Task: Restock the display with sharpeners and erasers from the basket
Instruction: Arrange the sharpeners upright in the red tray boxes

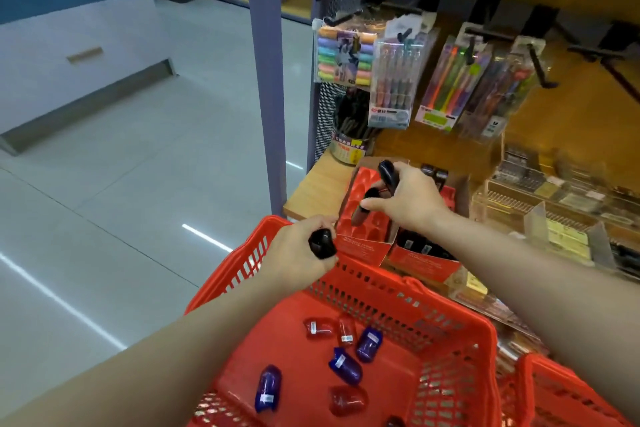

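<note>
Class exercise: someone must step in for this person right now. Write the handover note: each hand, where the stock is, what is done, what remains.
Left hand: grips one black sharpener above the basket's far rim.
Right hand: holds two black sharpeners, lowering one into the red display tray on the shelf.
Basket: three blue sharpeners and three red ones on its floor; another dark one at the bottom edge.
Done: the neighbouring display box holds black sharpeners.
Left: most tray slots look empty; seat the held three, then the basket's. No erasers visible.
</note>
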